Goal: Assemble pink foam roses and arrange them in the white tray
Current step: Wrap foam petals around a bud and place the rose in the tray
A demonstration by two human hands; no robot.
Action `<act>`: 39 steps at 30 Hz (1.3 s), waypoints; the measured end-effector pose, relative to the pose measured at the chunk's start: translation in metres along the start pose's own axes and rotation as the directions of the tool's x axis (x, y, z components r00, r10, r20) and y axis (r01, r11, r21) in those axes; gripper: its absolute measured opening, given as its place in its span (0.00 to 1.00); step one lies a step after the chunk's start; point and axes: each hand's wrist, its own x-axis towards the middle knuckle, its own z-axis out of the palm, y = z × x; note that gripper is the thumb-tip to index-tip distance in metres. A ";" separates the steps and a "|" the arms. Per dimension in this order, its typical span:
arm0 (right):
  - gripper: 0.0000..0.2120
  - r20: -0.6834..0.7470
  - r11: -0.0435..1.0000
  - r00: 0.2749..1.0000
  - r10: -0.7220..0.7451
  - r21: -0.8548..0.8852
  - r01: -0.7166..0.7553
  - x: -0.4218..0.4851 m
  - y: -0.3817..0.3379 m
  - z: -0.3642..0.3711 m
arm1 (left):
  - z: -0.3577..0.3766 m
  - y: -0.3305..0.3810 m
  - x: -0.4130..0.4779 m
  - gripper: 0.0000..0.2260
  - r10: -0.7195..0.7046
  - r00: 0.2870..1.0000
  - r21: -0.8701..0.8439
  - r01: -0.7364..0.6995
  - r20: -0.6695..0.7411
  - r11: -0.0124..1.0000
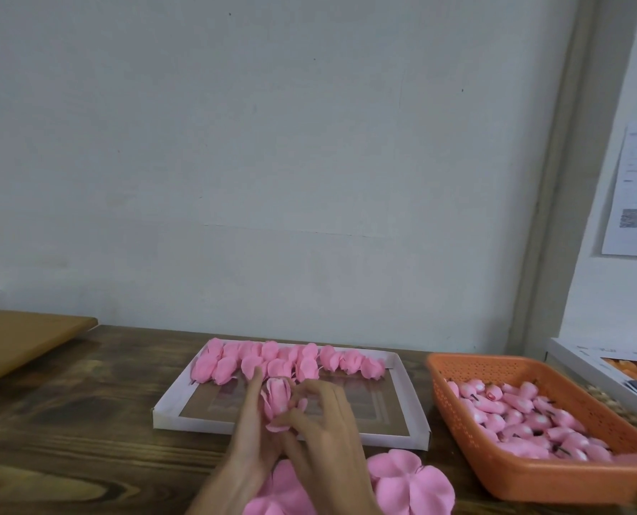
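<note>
Rose in pink foam sits between both hands, over the near half of the tray and above its brown floor. The left hand lies against the rose's left side with its fingers nearly straight, the forefinger reaching up past the bloom; it touches the rose rather than curling round it. The right hand has its fingers curled, and its thumb and forefinger pinch the lower petals on the rose's right side. The frame is blurred there, so exactly where the thumb sits is unclear. At the tray's far end, finished roses lie packed together in about 2 rows, touching each other and the far rim. Flat petals lie on the table at the near edge, just under the wrists and in front of the tray. To the right of the tray, apart from it, stands an orange basket heaped with pink buds. A tan board rests at the far left. A paper hangs on the wall at right.
</note>
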 end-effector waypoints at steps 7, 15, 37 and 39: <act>0.11 0.031 1.000 0.999 -0.027 -0.011 0.027 0.000 0.003 0.000 | -0.002 -0.003 -0.002 0.29 0.047 0.998 -0.008 -0.046 0.046 0.999; 0.15 -0.005 0.997 0.998 -0.064 -0.039 0.064 0.001 0.004 -0.001 | 0.001 -0.004 -0.003 0.27 -0.022 0.999 -0.085 0.025 0.037 0.996; 0.20 -0.206 0.949 0.929 0.308 0.138 -0.284 0.001 0.000 -0.002 | 0.006 -0.009 -0.006 0.23 0.068 0.991 0.158 -0.086 0.119 0.984; 0.20 -0.163 0.931 0.925 0.342 0.189 -0.311 0.001 0.003 -0.003 | 0.004 -0.008 -0.006 0.23 0.067 0.992 0.168 -0.084 0.104 0.982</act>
